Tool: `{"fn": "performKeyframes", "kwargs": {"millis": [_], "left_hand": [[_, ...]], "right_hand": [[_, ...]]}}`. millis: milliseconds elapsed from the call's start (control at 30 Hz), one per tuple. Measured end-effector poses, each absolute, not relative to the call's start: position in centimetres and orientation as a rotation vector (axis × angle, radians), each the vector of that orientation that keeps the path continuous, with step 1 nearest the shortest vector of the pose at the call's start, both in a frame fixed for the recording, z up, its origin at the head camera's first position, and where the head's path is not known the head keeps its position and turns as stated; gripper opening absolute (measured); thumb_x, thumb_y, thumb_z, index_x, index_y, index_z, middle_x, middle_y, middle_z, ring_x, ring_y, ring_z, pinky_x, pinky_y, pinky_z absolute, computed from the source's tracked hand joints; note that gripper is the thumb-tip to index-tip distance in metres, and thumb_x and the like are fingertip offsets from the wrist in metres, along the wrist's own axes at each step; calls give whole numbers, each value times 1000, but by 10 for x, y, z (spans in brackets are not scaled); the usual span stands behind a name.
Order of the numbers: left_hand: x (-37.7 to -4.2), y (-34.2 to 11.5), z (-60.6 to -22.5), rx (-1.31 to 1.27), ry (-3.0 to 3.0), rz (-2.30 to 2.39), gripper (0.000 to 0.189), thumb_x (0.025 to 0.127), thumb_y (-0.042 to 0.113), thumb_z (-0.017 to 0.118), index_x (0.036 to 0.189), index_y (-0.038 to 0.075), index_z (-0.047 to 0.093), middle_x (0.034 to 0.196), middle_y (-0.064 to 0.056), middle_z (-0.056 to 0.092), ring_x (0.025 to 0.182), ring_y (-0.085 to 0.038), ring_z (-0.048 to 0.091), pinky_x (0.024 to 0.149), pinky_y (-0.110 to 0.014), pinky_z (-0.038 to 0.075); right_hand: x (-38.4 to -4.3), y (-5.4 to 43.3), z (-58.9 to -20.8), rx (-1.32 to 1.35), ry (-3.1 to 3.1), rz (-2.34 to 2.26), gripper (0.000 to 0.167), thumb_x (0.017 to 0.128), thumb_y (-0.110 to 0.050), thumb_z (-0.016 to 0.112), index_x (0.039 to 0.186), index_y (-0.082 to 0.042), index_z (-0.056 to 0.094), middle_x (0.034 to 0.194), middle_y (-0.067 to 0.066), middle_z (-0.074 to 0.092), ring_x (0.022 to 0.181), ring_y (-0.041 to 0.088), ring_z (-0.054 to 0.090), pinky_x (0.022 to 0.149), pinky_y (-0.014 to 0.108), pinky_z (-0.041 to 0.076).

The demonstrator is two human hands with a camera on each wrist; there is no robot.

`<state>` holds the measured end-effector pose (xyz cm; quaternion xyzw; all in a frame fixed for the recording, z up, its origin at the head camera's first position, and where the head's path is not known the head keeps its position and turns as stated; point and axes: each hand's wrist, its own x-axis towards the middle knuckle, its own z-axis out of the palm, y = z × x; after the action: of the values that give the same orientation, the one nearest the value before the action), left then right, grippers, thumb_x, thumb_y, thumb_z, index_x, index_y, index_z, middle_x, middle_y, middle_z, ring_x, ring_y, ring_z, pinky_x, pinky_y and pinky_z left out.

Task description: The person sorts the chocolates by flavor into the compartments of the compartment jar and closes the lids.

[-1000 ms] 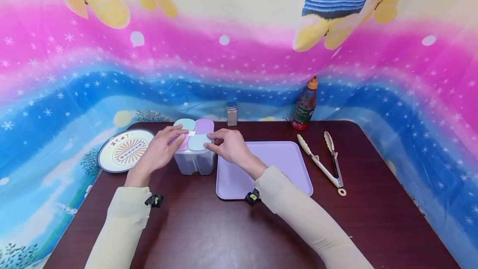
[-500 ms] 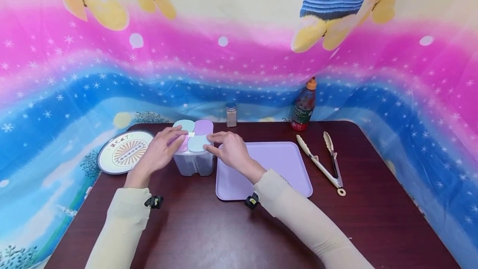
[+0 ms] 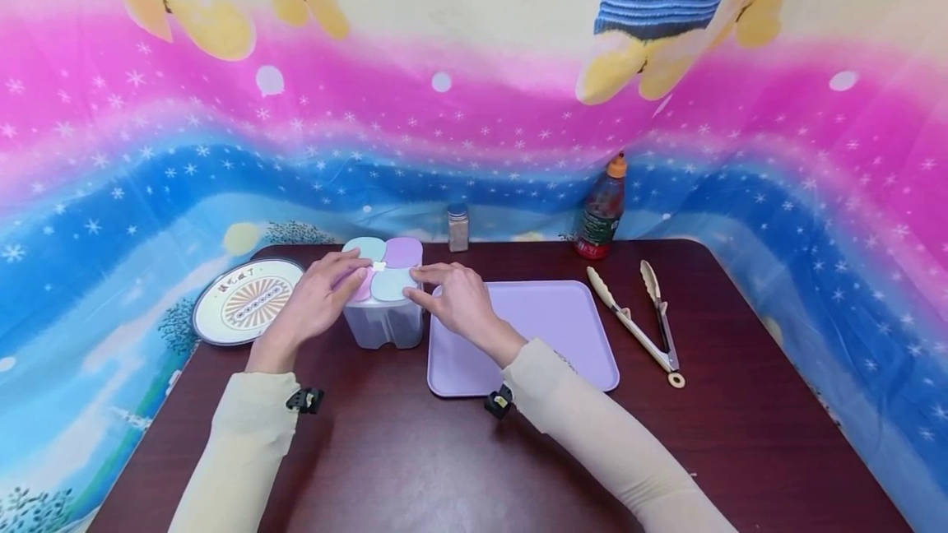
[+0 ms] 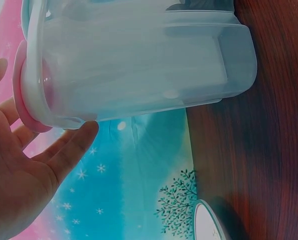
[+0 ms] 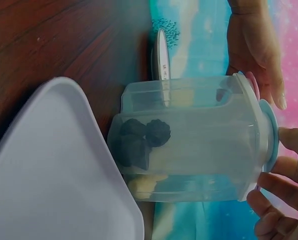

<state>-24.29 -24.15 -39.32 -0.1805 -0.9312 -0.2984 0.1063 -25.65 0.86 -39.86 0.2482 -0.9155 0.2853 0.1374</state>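
Observation:
A clear plastic storage box (image 3: 383, 327) with several compartments stands upright on the table. Four-petal lids in mint, purple, pink and light blue top it, with a small white piece at the centre. My left hand (image 3: 318, 294) rests over the pink lid (image 4: 20, 85) with fairly straight fingers, one reaching the box's rim. With curled fingers, my right hand (image 3: 459, 294) pinches the edge of the light blue lid (image 3: 392, 284), thumb and forefinger at its right side. Dark, round, bumpy pieces (image 5: 139, 140) lie in one compartment, pale ones (image 5: 144, 185) in another.
Right of the box lies a lilac tray (image 3: 548, 319), partly under my right forearm. Beyond it are splayed tongs (image 3: 640, 331). A sauce bottle (image 3: 601, 216) and small shaker jar (image 3: 458, 229) stand at the back. A patterned plate (image 3: 248, 303) sits at left.

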Motion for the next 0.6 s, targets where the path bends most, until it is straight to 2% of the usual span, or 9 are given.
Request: {"fn": "performKeyframes", "kwargs": {"millis": [133, 333, 500, 600], "left_hand": [[-244, -242, -394, -525, -2748, -878, 43, 106, 35, 44, 136, 9, 61, 153, -18, 45, 141, -46, 37, 115, -63, 27], [-245, -241, -390, -526, -2772, -859, 41, 105, 32, 47, 137, 9, 60, 154, -19, 45, 142, -47, 36, 115, -64, 27], [-243, -239, -387, -518, -2781, -778, 39, 103, 28, 51, 136, 8, 61, 149, -19, 50, 140, -45, 39, 115, -63, 30], [-241, -239, -383, -503, -2738, -709, 37, 102, 25, 55, 133, 7, 62, 142, -18, 55, 137, -43, 44, 113, -61, 34]], "right_hand": [[-258, 8, -398, 692, -2643, 846, 40, 88, -47, 73, 122, -28, 73, 125, -6, 72, 110, 21, 69, 86, 37, 55], [-259, 11, -398, 670, -2694, 870, 39, 89, -46, 72, 124, -28, 72, 121, -3, 74, 97, 19, 70, 78, 36, 55], [-259, 27, -395, 684, -2714, 892, 34, 93, -40, 69, 123, -25, 72, 114, -2, 75, 98, 19, 70, 83, 41, 54], [-262, 44, -392, 676, -2720, 827, 30, 94, -39, 68, 118, -23, 73, 116, -1, 74, 101, 22, 71, 85, 45, 54]]}}
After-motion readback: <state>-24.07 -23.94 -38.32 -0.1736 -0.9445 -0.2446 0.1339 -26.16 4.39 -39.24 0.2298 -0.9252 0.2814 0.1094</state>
